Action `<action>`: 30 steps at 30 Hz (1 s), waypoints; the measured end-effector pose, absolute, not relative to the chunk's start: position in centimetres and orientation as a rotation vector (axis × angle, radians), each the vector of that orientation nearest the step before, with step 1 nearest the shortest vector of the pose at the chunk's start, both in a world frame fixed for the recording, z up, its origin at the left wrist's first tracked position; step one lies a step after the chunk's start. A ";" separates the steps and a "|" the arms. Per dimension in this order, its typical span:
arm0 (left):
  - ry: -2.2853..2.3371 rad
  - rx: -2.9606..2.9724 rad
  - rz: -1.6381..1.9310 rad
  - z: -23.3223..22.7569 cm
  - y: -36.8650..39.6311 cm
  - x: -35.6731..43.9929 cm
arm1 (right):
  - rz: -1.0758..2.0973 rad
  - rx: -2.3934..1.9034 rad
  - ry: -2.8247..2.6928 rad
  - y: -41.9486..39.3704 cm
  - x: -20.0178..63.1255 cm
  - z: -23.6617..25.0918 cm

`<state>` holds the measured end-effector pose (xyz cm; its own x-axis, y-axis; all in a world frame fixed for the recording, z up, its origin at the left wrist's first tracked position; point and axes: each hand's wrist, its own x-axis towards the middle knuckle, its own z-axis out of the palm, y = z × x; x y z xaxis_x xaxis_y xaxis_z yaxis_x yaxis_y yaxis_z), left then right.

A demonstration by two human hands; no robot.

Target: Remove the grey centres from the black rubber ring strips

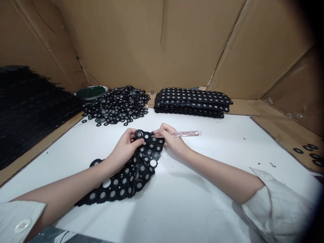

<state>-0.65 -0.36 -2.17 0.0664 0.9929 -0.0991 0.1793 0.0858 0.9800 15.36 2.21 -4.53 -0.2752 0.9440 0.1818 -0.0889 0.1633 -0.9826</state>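
Observation:
A black sheet of joined rings (123,180) with pale round centres lies folded and bunched on the white board. Its far end is lifted, pinched between the thumb and fingers of my left hand (128,145). My right hand (170,136) is closed around a slim pointed tool (188,133) with a clear handle and red markings. The tool's tip reaches the sheet's upper edge, just right of my left thumb. My right fingers hide part of the tool, and I cannot tell whether they also grip the sheet's edge. Some ring centres show white board through them.
Behind my hands stand a heap of loose black rings (118,104) and a stack of ringed sheets (192,101). A bowl of dark green bits (91,92) is at the back left, beside a tall black pile (30,111). Several rings (298,150) lie far right. Cardboard walls (141,44) enclose the board (210,199).

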 end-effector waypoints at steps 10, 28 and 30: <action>1.254 1.378 0.954 -2.7 0.0 -1.2 | 1.307 -0.832 -1.507 1.7 15.4 -4.2; 1.208 1.121 0.737 -1.8 -0.5 -0.9 | 0.794 -0.990 -1.963 1.0 15.8 -3.7; 1.201 1.137 0.699 -1.7 -0.5 -0.8 | 0.788 -1.005 -1.944 1.2 15.8 -3.8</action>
<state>-0.79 -0.54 -1.66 0.2679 0.8974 -0.3506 0.1387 0.3242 0.9358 15.79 1.19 -3.81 -0.3709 0.8553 0.3619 0.3622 0.4921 -0.7916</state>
